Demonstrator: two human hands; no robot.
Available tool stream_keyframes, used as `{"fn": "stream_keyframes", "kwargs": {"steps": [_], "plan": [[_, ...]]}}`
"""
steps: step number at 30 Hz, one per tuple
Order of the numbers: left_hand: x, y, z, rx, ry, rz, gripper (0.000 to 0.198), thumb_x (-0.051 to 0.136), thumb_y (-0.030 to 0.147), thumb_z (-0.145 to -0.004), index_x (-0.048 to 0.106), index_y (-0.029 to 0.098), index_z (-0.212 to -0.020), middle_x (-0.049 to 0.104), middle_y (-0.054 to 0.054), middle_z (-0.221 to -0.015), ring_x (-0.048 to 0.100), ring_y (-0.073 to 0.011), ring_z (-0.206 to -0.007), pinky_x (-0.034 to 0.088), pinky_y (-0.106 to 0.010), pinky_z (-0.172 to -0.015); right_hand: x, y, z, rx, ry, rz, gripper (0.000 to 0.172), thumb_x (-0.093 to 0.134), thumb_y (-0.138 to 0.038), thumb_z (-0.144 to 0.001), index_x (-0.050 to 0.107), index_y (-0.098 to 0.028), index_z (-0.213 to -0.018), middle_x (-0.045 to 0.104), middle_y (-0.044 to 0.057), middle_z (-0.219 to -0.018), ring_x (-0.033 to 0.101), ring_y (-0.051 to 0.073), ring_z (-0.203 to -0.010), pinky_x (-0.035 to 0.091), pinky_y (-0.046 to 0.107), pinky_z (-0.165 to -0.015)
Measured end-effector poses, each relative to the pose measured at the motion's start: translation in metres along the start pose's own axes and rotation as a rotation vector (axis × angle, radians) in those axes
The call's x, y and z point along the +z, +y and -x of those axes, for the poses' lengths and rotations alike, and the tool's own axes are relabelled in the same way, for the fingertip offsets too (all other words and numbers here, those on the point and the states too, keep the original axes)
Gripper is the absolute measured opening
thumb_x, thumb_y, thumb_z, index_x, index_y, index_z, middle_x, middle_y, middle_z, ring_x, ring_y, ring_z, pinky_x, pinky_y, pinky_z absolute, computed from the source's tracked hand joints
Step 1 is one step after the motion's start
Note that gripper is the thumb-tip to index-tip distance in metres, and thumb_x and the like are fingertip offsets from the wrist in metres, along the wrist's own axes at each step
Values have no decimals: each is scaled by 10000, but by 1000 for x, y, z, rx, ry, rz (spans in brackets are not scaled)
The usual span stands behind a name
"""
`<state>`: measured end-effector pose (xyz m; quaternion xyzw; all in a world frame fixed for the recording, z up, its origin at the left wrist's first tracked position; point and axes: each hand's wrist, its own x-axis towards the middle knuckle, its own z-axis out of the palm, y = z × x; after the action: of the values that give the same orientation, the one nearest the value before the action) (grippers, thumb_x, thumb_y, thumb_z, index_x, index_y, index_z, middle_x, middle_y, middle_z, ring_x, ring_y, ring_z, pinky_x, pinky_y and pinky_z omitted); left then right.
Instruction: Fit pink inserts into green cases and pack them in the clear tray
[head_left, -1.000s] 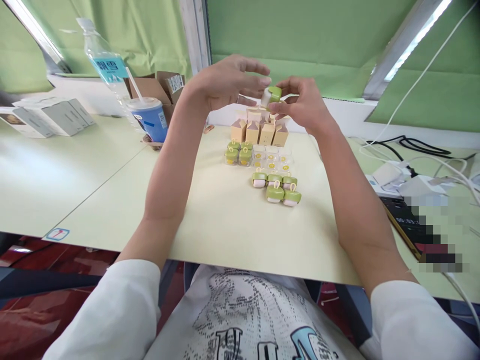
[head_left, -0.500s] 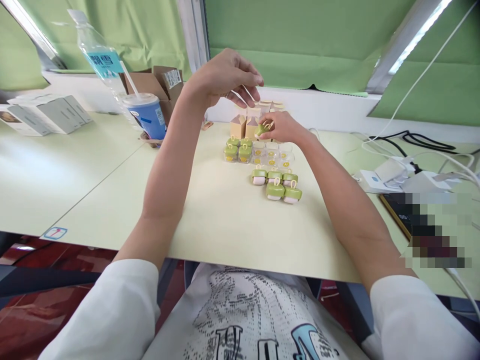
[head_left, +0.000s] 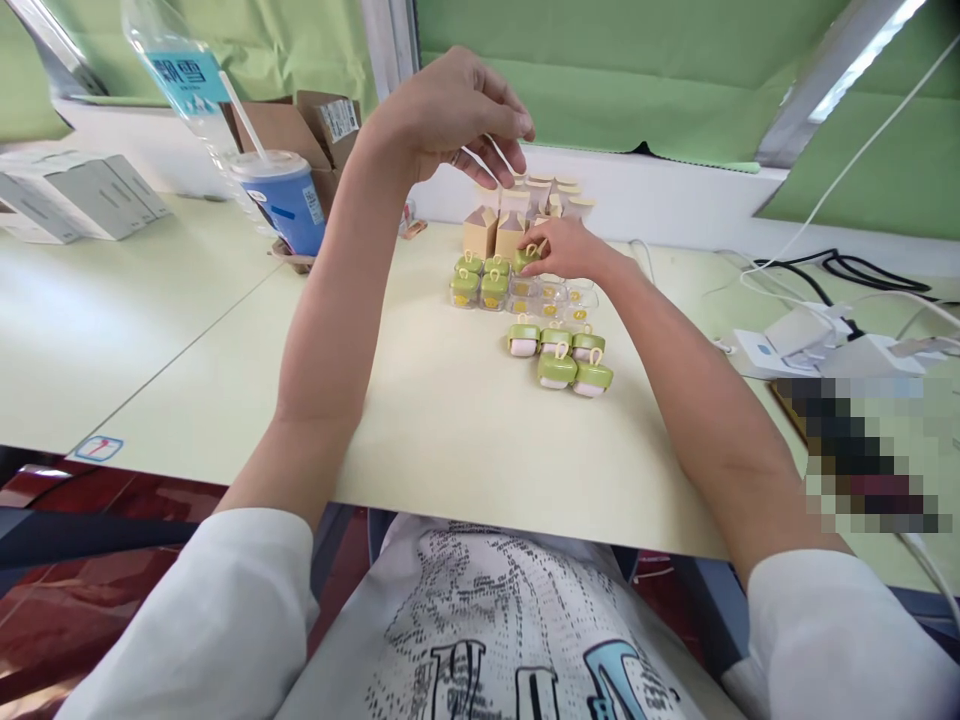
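My right hand point(head_left: 559, 247) pinches a small green lid point(head_left: 527, 258) with a pale loop, level at the back-left clear container. Beside it, several small clear containers point(head_left: 550, 305) with yellow stickers stand uncovered in rows. To their left, several like containers point(head_left: 493, 288) wear green lids. Nearer me lie several more green lids point(head_left: 556, 370) with whitish undersides and pale loops. My left hand point(head_left: 469, 115) hangs in the air above the small open cardboard boxes point(head_left: 480, 232), fingers bent and apart, holding nothing. My right fingers partly hide the held lid.
At the left stand a blue cup point(head_left: 289, 205) with a straw, a large plastic bottle point(head_left: 187, 85), an open brown carton point(head_left: 330, 135) and white boxes point(head_left: 90, 195). Chargers point(head_left: 810, 345), cables and a blurred-out phone-like object point(head_left: 847, 440) lie at the right.
My right hand has brought the green lid lower and turned it from tilted to level at the container. My left hand stays raised. The view has shifted slightly.
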<state>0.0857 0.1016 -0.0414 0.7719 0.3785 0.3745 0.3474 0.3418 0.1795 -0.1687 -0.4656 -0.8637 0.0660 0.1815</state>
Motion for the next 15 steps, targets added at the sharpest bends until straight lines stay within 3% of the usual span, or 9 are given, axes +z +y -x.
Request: {"fn": "stream_keyframes", "kwargs": {"steps": [5, 10, 15], "plan": [[-1, 0, 0, 17, -7, -1, 95, 819, 175, -1060, 871, 106, -1022, 872, -119, -980, 820, -246, -879, 645, -459, -895, -1, 4, 1, 1, -15, -19, 415, 1028, -356, -807, 937, -252, -1198, 898, 111, -1068, 823, 431, -1190, 627, 615, -1176], [-1, 0, 0, 2, 2, 1, 97, 811, 166, -1073, 864, 99, -1027, 873, -136, -998, 817, -246, -879, 643, -510, -973, 5, 2, -2, 23, -51, -9, 457, 1048, -346, -823, 927, -163, -1223, 907, 175, -1172, 844, 424, -1131, 629, 602, -1118], [2, 3, 1, 1, -36, -39, 111, 811, 176, -1078, 871, 82, -1069, 871, -134, -1009, 824, -242, -890, 652, -480, -950, 6, 3, -3, 21, -34, 33, 420, 996, -434, -912, 924, -135, -1197, 909, 170, -1061, 850, 405, -1086, 630, 595, -1113]]}}
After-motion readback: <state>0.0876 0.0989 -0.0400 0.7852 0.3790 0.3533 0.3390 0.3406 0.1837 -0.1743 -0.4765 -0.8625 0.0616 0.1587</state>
